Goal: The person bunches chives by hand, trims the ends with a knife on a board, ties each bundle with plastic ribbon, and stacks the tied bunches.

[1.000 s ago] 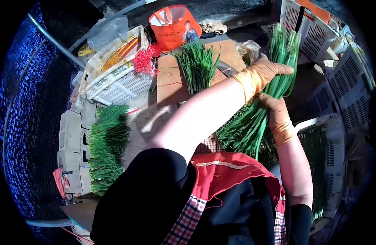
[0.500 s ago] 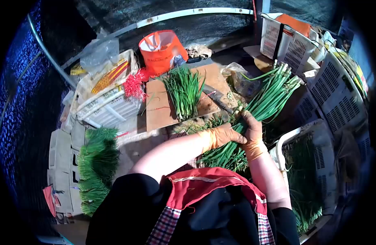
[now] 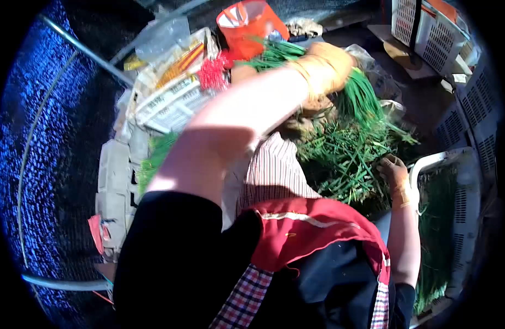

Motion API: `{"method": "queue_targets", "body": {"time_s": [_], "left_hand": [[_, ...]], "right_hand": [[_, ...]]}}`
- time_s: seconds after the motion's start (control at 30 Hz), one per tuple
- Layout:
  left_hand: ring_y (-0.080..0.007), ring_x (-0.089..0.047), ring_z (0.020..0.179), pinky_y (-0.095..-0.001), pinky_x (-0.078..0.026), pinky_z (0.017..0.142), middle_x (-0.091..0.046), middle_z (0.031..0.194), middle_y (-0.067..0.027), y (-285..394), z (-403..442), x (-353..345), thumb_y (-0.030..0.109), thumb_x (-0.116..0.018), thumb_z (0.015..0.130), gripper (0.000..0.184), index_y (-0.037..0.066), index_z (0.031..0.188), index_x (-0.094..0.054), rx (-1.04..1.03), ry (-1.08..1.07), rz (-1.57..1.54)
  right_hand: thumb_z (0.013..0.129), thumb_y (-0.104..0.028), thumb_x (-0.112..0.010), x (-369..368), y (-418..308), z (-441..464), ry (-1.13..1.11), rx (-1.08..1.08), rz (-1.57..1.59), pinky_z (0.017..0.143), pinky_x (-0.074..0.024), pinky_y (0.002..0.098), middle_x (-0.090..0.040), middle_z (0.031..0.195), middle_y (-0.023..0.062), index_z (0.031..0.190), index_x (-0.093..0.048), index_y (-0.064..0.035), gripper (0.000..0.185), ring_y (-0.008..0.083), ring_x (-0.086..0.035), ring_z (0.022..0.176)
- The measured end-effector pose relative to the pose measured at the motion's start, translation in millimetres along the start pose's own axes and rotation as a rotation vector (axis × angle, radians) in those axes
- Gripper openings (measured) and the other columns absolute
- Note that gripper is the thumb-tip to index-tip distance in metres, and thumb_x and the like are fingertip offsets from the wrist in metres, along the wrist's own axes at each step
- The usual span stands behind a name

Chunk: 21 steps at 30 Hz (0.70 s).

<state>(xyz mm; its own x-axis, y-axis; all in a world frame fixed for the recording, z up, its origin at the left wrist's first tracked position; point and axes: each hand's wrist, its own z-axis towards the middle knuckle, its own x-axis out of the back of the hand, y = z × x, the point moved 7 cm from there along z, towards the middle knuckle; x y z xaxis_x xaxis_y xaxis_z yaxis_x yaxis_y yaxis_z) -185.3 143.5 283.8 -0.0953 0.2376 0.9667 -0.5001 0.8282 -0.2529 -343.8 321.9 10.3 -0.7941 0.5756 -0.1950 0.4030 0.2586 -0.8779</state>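
Gloved hands at a green bunch and a loose heap

In the head view, the left grip (image 3: 326, 68) sits at the upper middle, arm stretched forward, in an orange glove with its back to the camera. A bunch of long green leaves (image 3: 362, 98) comes out at its right side and slants down toward a tangled heap of loose greens (image 3: 351, 159). The glove hides the fingers, so I cannot tell whether they are pinching the bunch or merely lie over it. Just beyond the left grip lies a second green bunch (image 3: 280, 52), partly covered by the glove.

The right grip (image 3: 394, 171), also gloved, is low at the heap's right edge, fingers curled, just beside a white crate (image 3: 428, 162) with greens inside; whether the fingers pinch any blades I cannot tell.

Striped cloth (image 3: 277, 170) spreads left of the heap, above a red apron top (image 3: 307, 225). Toward the upper left are a red tangle of string (image 3: 214, 73), an orange bag (image 3: 252, 27) and another white crate (image 3: 170, 107) carrying yellow-and-red packaging (image 3: 181, 66). Farther left, more greens (image 3: 156, 156) show beside grey blocks (image 3: 113, 170), partly behind the left arm
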Motion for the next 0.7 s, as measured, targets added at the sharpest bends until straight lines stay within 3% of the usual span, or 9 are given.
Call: {"method": "queue_targets", "body": {"time_s": [0.13,0.27,0.33,0.37,0.47,0.5,0.6,0.67,0.7], "left_hand": [[-0.0309,-0.063,0.086,-0.0396,-0.051,0.069,-0.064,0.093,-0.0189,19.8,30.0,-25.5,0.014,-0.055,0.075,0.022,0.004,0.091,-0.066,-0.071,-0.236,0.242],[-0.0285,-0.064,0.088,-0.0382,-0.051,0.07,-0.065,0.095,-0.0155,0.5,7.7,-7.3,0.016,-0.054,0.075,0.025,0.005,0.094,-0.066,-0.011,-0.305,0.264],[-0.0327,-0.064,0.081,-0.0433,-0.051,0.065,-0.065,0.087,-0.0183,-1.4,-2.3,-4.3,0.007,-0.052,0.074,0.02,0.003,0.087,-0.065,0.003,-0.237,0.071],[-0.0342,-0.064,0.077,-0.0438,-0.051,0.062,-0.064,0.081,-0.0181,2.5,-19.9,16.5,0.008,-0.052,0.073,0.018,0.003,0.085,-0.063,0.008,-0.005,0.001],[-0.0348,-0.062,0.069,-0.0441,-0.049,0.058,-0.061,0.071,-0.0173,-1.3,-87.2,-17.4,0.009,-0.053,0.073,0.013,0.003,0.083,-0.059,0.007,-0.161,-0.15],[-0.0341,-0.062,0.07,-0.0427,-0.049,0.058,-0.061,0.072,-0.0164,-8.4,-108.6,-45.7,0.011,-0.053,0.075,0.013,0.005,0.085,-0.058,0.161,-0.351,-0.066],[-0.0331,-0.06,0.068,-0.0395,-0.048,0.06,-0.06,0.074,-0.0152,-2.5,-192.5,-96.0,0.026,-0.058,0.078,0.024,0.005,0.089,-0.057,0.074,-0.364,-0.512],[-0.0278,-0.06,0.066,-0.0365,-0.047,0.058,-0.062,0.078,-0.0148,5.0,-238.9,-130.3,0.016,-0.058,0.078,0.015,0.003,0.086,-0.058,0.1,-0.255,-0.571],[-0.0225,-0.06,0.069,-0.0334,-0.047,0.062,-0.063,0.082,-0.0135,10.2,-254.6,-146.9,0.018,-0.059,0.08,0.018,0.003,0.089,-0.059,0.249,-0.314,-0.87]], "right_hand": [[0.078,-0.015,-0.066,35.4,22.9,3.9,0.013,-0.031,-0.229,0.066,-0.0493,0.028,-0.062,0.093,0.0072,0.114,-0.052,-0.0015,0.041,0.0168,-0.061,0.074],[0.08,-0.024,-0.066,19.1,44.7,-15.6,-0.024,-0.076,-0.11,0.069,-0.0499,0.0287,-0.063,0.094,0.0072,0.114,-0.054,-0.0017,0.042,0.0188,-0.061,0.078],[0.081,-0.033,-0.064,-22.3,30.2,-24.7,-0.313,-0.078,0.119,0.077,-0.049,0.0352,-0.061,0.102,0.0076,0.116,-0.052,-0.0041,0.047,0.0218,-0.059,0.091],[0.081,-0.036,-0.063,-45.8,24.0,-29.6,-0.393,-0.143,0.331,0.083,-0.0461,0.039,-0.058,0.109,0.0083,0.119,-0.05,-0.0058,0.05,0.0232,-0.056,0.098],[0.082,-0.043,-0.059,-95.3,2.1,-45.2,-0.618,-0.132,0.803,0.092,-0.0385,0.0462,-0.049,0.123,0.0097,0.124,-0.046,-0.0108,0.055,0.026,-0.047,0.113],[0.084,-0.043,-0.057,-96.3,9.5,-33.8,-0.571,-0.013,0.821,0.091,-0.0387,0.0439,-0.05,0.121,0.0086,0.124,-0.045,-0.0102,0.053,0.0253,-0.048,0.11],[0.083,-0.029,-0.06,-89.0,18.6,-26.6,-0.269,0.104,0.506,0.083,-0.044,0.0332,-0.059,0.104,0.0046,0.112,-0.054,-0.0066,0.038,0.0172,-0.055,0.096],[0.084,-0.024,-0.056,-78.1,33.9,-18.9,-0.109,0.141,0.253,0.07,-0.0452,0.0269,-0.06,0.091,0.0021,0.104,-0.058,-0.0046,0.028,0.0153,-0.056,0.08],[0.084,-0.024,-0.056,-64.7,41.7,-6.0,-0.039,0.214,0.137,0.067,-0.045,0.0268,-0.06,0.085,0.002,0.1,-0.06,-0.0049,0.025,0.0145,-0.056,0.078]]}}
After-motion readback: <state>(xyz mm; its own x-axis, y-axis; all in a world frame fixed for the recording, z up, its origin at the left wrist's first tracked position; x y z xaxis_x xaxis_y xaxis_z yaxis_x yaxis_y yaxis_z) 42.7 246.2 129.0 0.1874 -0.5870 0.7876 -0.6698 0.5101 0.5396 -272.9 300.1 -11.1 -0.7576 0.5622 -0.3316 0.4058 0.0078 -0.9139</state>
